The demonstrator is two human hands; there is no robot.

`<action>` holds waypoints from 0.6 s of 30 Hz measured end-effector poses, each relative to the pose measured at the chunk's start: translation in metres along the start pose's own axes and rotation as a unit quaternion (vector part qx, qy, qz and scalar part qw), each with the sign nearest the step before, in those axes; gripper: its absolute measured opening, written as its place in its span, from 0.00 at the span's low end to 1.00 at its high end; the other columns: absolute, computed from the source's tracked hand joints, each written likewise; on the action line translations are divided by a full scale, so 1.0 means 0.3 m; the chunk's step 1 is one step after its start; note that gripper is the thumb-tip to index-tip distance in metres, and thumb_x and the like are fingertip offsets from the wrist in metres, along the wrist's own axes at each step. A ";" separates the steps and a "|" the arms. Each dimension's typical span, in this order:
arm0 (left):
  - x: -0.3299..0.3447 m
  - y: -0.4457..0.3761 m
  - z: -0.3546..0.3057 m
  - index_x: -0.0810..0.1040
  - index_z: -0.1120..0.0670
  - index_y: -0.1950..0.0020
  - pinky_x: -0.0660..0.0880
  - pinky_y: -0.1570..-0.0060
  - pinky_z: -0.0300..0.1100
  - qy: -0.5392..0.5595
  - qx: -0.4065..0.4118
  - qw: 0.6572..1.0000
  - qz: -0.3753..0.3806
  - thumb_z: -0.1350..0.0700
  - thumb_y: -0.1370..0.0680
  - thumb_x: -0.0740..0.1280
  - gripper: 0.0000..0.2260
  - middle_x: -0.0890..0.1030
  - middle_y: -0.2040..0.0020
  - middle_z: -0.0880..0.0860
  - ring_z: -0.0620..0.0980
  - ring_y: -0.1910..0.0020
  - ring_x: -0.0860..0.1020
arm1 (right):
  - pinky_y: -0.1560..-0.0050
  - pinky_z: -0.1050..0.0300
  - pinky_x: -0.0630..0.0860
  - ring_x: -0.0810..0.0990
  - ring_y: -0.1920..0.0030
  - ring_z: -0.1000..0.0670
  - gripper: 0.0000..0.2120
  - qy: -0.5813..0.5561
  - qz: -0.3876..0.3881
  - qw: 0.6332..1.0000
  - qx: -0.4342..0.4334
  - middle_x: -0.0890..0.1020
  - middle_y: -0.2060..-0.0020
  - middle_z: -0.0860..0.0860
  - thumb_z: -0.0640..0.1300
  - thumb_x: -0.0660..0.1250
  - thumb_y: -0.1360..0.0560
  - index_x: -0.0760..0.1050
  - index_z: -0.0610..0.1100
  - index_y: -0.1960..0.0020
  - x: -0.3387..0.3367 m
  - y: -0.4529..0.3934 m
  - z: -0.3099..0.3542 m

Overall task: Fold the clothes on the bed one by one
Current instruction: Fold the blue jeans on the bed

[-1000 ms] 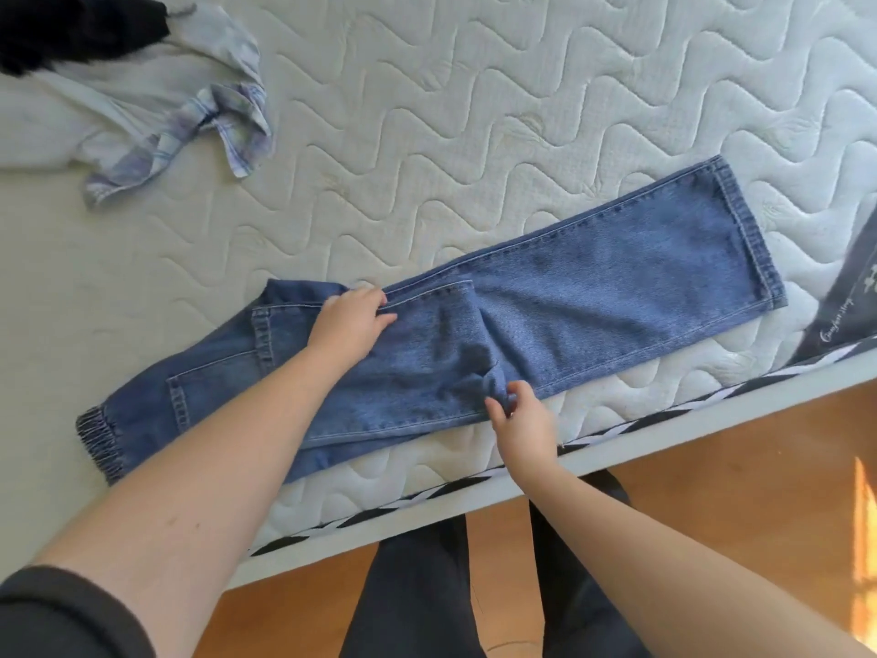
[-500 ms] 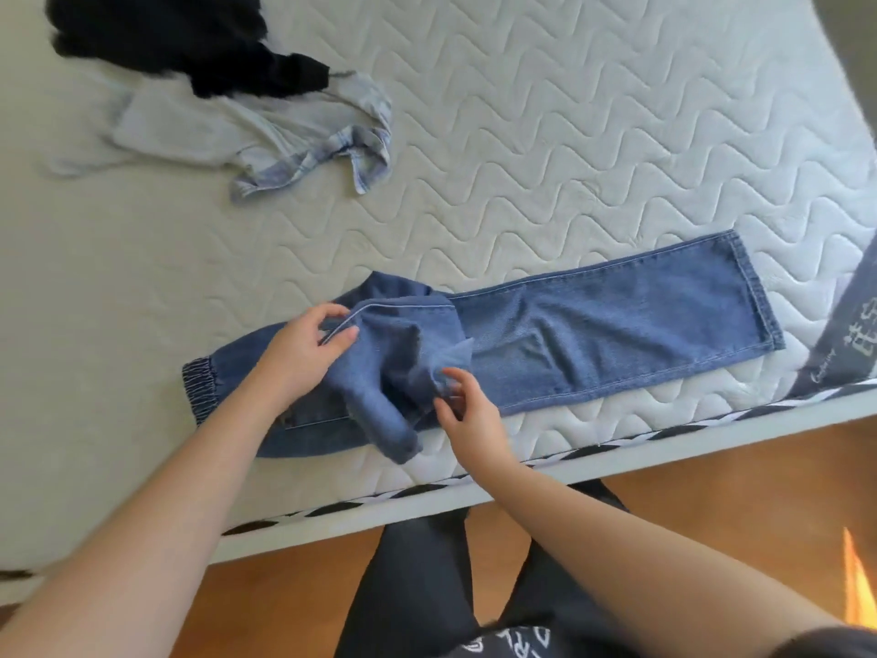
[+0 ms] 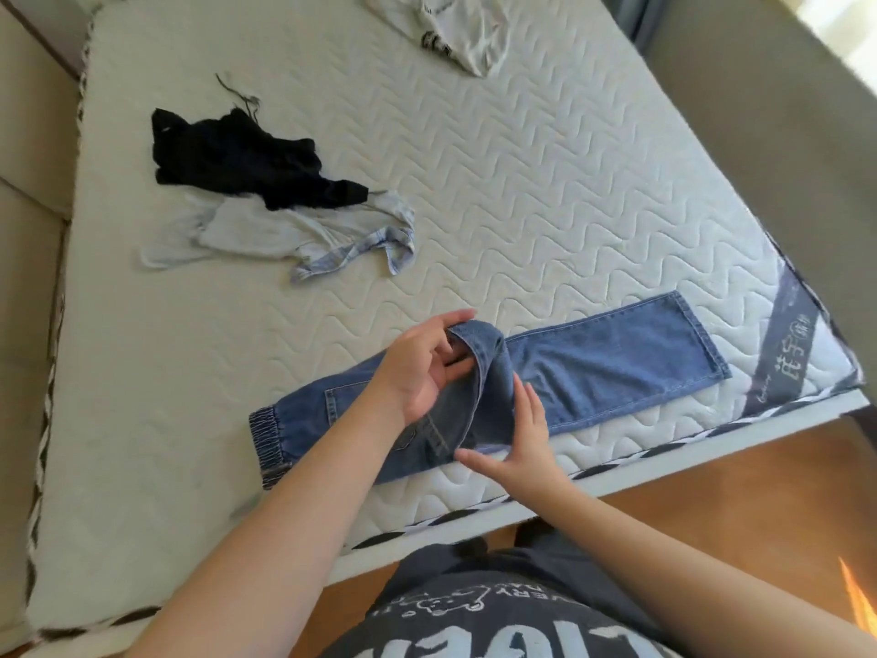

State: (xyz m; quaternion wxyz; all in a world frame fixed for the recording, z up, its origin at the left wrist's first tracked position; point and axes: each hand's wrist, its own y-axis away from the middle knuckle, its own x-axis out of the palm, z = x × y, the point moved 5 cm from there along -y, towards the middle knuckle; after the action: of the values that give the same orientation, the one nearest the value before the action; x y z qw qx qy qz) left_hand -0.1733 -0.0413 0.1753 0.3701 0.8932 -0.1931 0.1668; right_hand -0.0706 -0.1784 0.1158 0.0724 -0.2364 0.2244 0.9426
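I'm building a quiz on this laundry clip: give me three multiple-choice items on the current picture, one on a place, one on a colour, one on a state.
1. Where do the jeans lie?
A. near edge of the mattress
B. on the floor
C. at the far corner

2. What colour is the garment lying on the pale shirt?
A. red
B. black
C. yellow

3. What is the left hand doing?
A. resting flat on the mattress
B. hanging idle
C. gripping a raised fold of denim

Answers: 1 A, the denim runs along the nearest edge; 2 B, it is plainly black; 3 C, fingers curl round the lifted fold while the right hand touches the denim.
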 end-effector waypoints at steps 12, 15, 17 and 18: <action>0.153 -0.058 -0.214 0.78 0.46 0.50 0.75 0.58 0.33 -0.515 0.257 0.817 -0.026 0.60 0.27 0.71 0.11 0.81 0.55 0.43 0.46 0.54 0.79 | 0.55 0.58 0.81 0.84 0.53 0.50 0.09 -0.209 -0.138 0.968 0.027 0.85 0.52 0.49 0.42 0.67 0.21 0.77 0.53 0.43 -0.379 -0.055 -0.018; 0.225 -0.102 -0.238 0.78 0.47 0.51 0.69 0.59 0.36 -0.622 0.289 0.728 0.003 0.56 0.27 0.70 0.07 0.81 0.53 0.48 0.48 0.54 0.76 | 0.61 0.60 0.80 0.86 0.57 0.49 0.09 -0.315 -0.119 0.940 0.046 0.86 0.53 0.46 0.43 0.66 0.20 0.77 0.49 0.40 -0.459 -0.028 -0.031; 0.279 -0.145 -0.225 0.80 0.51 0.48 0.70 0.54 0.40 -0.656 0.282 0.700 0.034 0.55 0.25 0.69 0.06 0.82 0.49 0.55 0.54 0.50 0.79 | 0.61 0.59 0.79 0.85 0.58 0.49 0.10 -0.347 -0.107 0.930 0.058 0.86 0.54 0.46 0.44 0.66 0.20 0.77 0.48 0.40 -0.493 -0.011 -0.056; 0.304 -0.168 -0.215 0.80 0.52 0.46 0.72 0.52 0.42 -0.673 0.272 0.687 0.041 0.55 0.23 0.66 0.07 0.82 0.47 0.57 0.58 0.47 0.79 | 0.61 0.58 0.79 0.83 0.58 0.49 0.10 -0.363 -0.099 0.924 0.062 0.86 0.55 0.46 0.45 0.66 0.21 0.78 0.48 0.40 -0.503 -0.002 -0.069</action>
State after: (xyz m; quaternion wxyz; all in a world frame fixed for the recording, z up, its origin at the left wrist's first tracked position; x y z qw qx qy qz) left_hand -0.0803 0.0180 0.2287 -0.1252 0.8185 -0.3728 -0.4189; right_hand 0.0706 -0.1919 0.1715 0.2564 0.1063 0.2157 0.9362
